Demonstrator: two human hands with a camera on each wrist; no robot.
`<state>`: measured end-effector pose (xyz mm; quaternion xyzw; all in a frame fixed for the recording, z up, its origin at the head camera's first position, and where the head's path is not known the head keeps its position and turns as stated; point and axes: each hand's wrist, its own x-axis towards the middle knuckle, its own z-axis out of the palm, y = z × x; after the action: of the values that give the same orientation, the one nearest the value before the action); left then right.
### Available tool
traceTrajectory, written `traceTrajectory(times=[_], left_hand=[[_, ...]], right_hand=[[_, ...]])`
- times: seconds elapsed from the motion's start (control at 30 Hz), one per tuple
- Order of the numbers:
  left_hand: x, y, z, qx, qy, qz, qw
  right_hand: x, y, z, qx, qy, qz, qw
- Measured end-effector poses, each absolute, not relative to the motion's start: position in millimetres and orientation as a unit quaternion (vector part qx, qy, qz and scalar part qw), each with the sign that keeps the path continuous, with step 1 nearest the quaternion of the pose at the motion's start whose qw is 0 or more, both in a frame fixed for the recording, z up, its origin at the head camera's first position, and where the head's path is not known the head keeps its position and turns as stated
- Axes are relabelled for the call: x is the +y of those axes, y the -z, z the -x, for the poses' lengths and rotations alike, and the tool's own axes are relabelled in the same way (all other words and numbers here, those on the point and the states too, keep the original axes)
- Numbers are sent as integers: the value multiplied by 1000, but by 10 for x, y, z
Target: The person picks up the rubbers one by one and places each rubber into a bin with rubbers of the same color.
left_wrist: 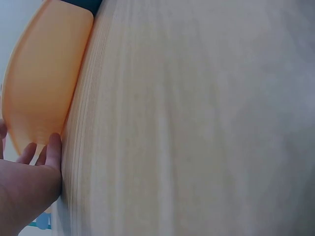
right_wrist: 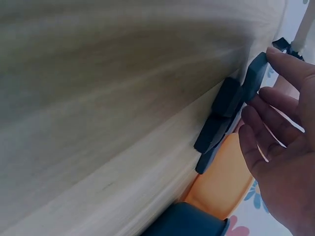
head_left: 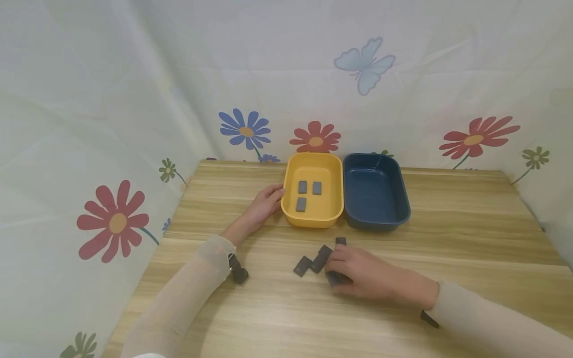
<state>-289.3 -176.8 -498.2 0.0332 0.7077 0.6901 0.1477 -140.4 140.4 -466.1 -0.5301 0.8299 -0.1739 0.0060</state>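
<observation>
Head: left hand [head_left: 265, 206] is resting against yellow bin's [head_left: 313, 222] left side, fingers relaxed; three grey blocks [head_left: 301, 204] are lying inside, blue bin [head_left: 376, 199] is standing just beside. Right hand [head_left: 364, 273] is pinching a dark block [head_left: 336, 279] at the desk [head_left: 268, 313], near loose blocks [head_left: 321, 259]
Left wrist: fingers are touching the bin wall
Right wrist: thumb and fingers are gripping the block, tilted, just beside the others

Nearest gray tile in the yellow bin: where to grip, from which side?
Probably pinch the gray tile by its two long edges, coming down from above. It lies flat on the floor of the yellow bin, whose raised walls would hinder a low sideways approach; its long edges face left and right, with bare floor beside each for fingertips.
</observation>
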Motion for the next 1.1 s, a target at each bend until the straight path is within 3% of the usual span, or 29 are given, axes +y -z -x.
traceTrajectory(times=[0.73, 1.1], left_hand=[[-1758, 4977, 2888, 705, -693, -33, 144], [-1764, 4985, 2888, 711, -687, -34, 146]], right_hand=[[1479, 4654, 1432, 828, 81, 554, -1], [1476, 4449, 1551, 834, 182, 521, 12]])
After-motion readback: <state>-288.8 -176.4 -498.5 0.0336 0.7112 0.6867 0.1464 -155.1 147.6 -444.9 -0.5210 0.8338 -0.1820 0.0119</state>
